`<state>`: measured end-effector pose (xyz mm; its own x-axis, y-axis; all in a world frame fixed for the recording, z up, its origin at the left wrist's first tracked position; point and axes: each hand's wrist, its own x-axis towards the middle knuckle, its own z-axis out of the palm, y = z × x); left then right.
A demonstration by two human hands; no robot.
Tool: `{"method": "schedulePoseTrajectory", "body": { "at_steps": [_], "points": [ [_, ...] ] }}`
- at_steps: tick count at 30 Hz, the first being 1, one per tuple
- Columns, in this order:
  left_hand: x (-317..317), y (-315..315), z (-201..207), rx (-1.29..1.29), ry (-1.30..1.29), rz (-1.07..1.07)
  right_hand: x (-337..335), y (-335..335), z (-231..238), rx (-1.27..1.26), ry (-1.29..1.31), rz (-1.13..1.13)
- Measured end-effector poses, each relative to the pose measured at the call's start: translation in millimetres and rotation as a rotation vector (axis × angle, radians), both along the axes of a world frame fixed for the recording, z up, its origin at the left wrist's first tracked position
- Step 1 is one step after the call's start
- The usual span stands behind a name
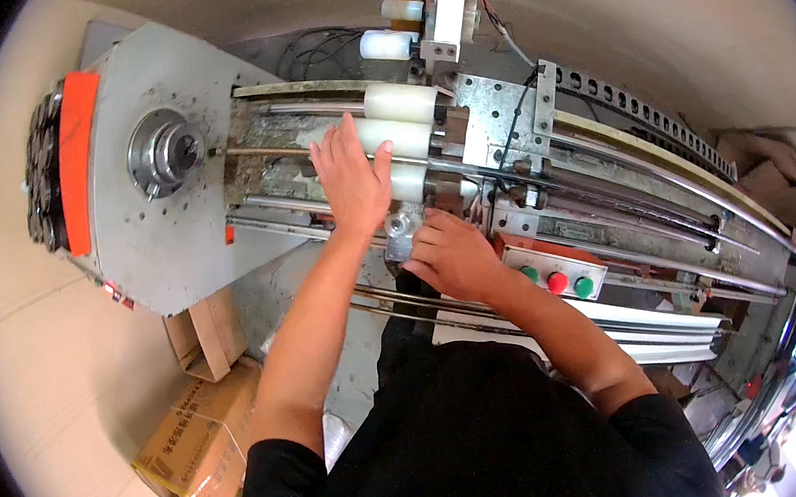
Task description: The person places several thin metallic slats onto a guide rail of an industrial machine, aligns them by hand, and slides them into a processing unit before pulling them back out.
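My left hand (352, 178) lies over a thin metal rod (271, 150) with its fingers stretched out and the thumb apart. Beneath and beside it are white rollers (400, 103), one of them partly covered by the hand. The rod runs from near a round metal chuck (163, 153) on the left, across the rollers, to the right. My right hand (457, 254) has bent fingers at the machine's near side, beside a shiny metal block (402, 229). What its fingers close on, if anything, is hidden under the hand.
A control box (553, 273) with green and red buttons sits right of my right hand. Long rails (671, 259) stretch right. A large grey housing (197, 85) with an orange strip (81, 160) stands left. Cardboard boxes (200, 444) lie on the floor.
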<state>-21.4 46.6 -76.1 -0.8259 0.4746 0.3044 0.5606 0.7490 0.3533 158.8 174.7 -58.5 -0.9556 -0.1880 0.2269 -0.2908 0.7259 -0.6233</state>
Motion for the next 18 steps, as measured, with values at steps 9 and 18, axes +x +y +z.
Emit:
{"method": "schedulePoseTrajectory", "body": {
  "at_steps": [9,18],
  "points": [
    [4.1,-4.0,8.6,0.062,0.023,-0.271,-26.6,87.3,4.7,0.163,-0.218,-0.528],
    [-14.7,-8.0,62.3,-0.304,-0.148,-0.592,1.6,64.2,19.7,0.101,0.071,-0.548]
  ]
}}
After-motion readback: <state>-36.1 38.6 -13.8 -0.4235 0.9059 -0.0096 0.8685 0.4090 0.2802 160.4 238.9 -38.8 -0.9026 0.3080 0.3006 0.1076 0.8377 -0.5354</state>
